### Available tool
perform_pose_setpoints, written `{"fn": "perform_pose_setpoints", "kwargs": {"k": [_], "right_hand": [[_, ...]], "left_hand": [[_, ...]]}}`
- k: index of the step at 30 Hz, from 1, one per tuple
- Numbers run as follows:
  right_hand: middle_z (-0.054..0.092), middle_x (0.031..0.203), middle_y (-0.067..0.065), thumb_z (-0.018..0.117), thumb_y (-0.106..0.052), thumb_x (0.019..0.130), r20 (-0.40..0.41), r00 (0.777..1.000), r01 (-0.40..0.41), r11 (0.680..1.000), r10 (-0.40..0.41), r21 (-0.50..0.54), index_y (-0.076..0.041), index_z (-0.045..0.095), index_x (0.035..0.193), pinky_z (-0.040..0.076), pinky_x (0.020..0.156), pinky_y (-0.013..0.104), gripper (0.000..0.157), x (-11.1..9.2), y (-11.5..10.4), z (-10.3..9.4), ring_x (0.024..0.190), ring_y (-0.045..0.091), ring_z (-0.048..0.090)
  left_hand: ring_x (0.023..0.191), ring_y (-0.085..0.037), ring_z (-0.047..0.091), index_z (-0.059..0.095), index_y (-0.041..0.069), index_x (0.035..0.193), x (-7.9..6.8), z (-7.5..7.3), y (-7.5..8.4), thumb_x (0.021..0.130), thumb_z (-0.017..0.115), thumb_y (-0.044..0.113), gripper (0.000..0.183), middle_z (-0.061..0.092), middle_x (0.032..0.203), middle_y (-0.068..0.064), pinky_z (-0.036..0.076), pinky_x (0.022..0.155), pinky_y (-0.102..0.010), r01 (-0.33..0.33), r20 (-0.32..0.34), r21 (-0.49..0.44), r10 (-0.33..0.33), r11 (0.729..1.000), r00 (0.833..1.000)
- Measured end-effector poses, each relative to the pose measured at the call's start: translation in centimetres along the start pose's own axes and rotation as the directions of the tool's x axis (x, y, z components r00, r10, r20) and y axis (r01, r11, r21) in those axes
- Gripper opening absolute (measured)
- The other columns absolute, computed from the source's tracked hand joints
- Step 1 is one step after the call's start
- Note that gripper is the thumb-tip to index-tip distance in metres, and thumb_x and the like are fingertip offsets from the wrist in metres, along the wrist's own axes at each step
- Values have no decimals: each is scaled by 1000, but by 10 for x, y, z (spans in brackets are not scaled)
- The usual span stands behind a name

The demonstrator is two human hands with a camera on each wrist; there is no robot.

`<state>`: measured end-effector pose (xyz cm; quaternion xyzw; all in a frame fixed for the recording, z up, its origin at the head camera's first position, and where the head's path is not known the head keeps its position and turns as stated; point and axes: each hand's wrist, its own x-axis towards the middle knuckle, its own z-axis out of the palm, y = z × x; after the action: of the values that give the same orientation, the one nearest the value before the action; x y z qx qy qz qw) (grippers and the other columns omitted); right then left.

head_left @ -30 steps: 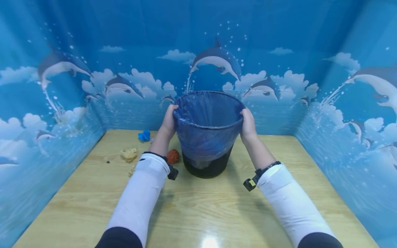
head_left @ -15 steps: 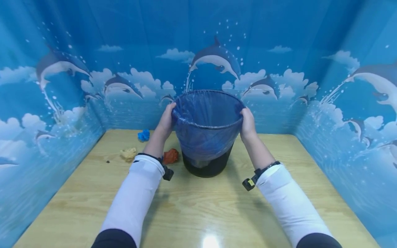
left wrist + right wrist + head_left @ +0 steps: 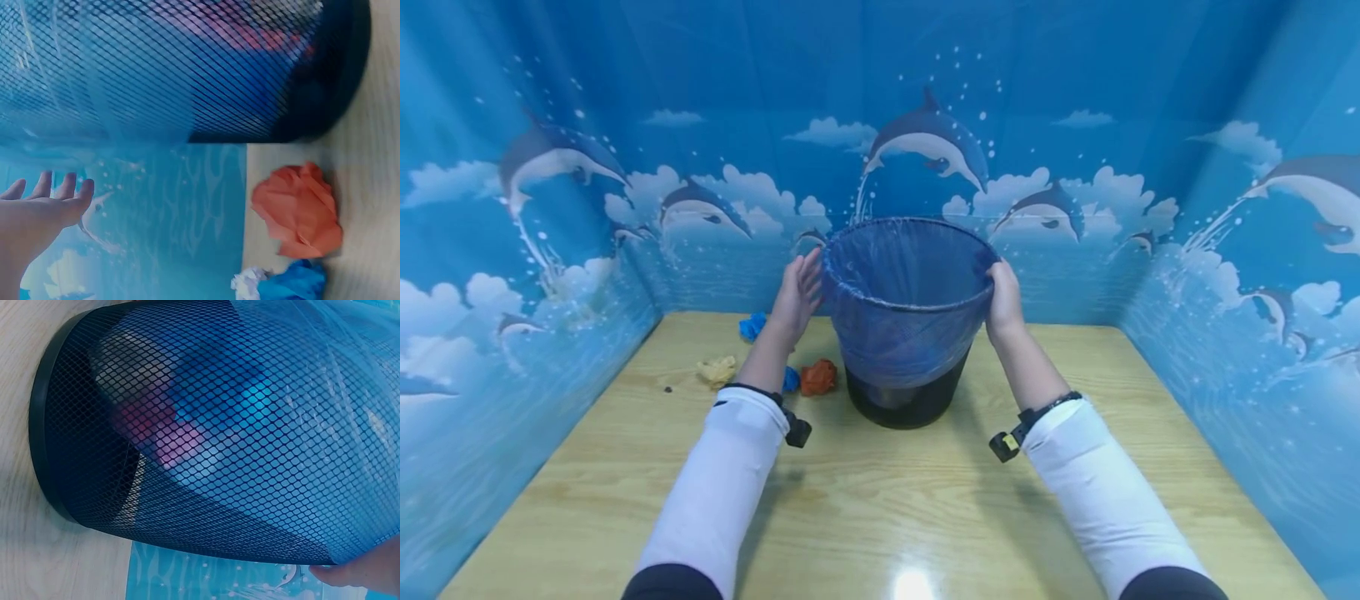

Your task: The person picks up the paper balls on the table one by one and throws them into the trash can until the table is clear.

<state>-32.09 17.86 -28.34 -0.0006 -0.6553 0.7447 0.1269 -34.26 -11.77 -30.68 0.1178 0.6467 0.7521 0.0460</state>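
A black mesh trash can (image 3: 904, 408) stands upright on the table, its rim and upper wall covered by a thin blue plastic bag (image 3: 902, 346). My left hand (image 3: 797, 296) is just left of the rim, fingers extended and apart from the can; the left wrist view shows a gap there. On the opposite side my right hand (image 3: 1004, 302) grips the rim over the bag, thumb on the outside and fingers mostly hidden. Through the mesh, crumpled pieces (image 3: 178, 440) in pink, red, blue and white show inside the bag.
Left of the can lie crumpled papers: an orange one (image 3: 818, 377), blue ones (image 3: 752, 327), a cream one (image 3: 717, 372) and a white one (image 3: 248, 284). A small dark speck (image 3: 667, 389) is further left. Dolphin-print curtains (image 3: 700, 108) enclose the wooden table (image 3: 880, 500).
My left hand has let go of the rim and moved slightly left, its fingers straightening. The right hand keeps its grip, and the can stays nearly in place.
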Motion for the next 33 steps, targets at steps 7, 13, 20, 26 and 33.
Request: {"fn": "perform_pose_setpoints", "kwargs": {"k": [7, 13, 20, 26, 33], "right_hand": [[11, 163, 8, 30, -15, 89, 8, 1000, -14, 1000, 14, 2, -2, 13, 154, 17, 119, 37, 69, -1, 0, -1, 149, 22, 11], [8, 163, 8, 30, -16, 89, 18, 1000, -10, 1000, 10, 2, -2, 10, 154, 15, 119, 36, 70, 0, -1, -1, 150, 21, 8], [6, 163, 8, 29, -15, 88, 26, 1000, -12, 1000, 12, 16, -2, 8, 155, 16, 119, 35, 71, 0, -1, 0, 150, 21, 7], [4, 163, 7, 28, -16, 90, 30, 999, -21, 1000, 21, -1, -4, 7, 155, 17, 119, 36, 70, 0, -1, 1, 150, 21, 7], [4, 163, 7, 27, -17, 91, 32, 999, -21, 1000, 21, 2, -5, 6, 155, 16, 119, 35, 69, -1, 0, 2, 150, 22, 7]], "left_hand": [[150, -27, 11, 8, 28, 157, -6, -8, -11, 103, 18, 50, 59, 8, 164, -5, 10, 120, -50, 56, 25, 105, -59, 993, 998], [149, -32, 9, 7, 21, 157, -10, -16, -33, 104, 24, 45, 61, 8, 163, -10, 13, 118, -54, 78, 60, 313, -102, 947, 993], [146, -38, 18, 16, 11, 155, -18, -25, -61, 102, 36, 37, 63, 16, 161, -15, 21, 116, -54, 77, 46, 559, -123, 825, 991], [143, -43, 22, 27, 3, 151, -23, -30, -77, 101, 42, 24, 56, 24, 156, -23, 21, 114, -57, -2, 85, 658, -72, 753, 994], [137, -46, 32, 37, -11, 142, -22, -34, -97, 94, 47, 9, 53, 38, 145, -32, 26, 113, -53, -163, 190, 783, 19, 600, 982]]}}
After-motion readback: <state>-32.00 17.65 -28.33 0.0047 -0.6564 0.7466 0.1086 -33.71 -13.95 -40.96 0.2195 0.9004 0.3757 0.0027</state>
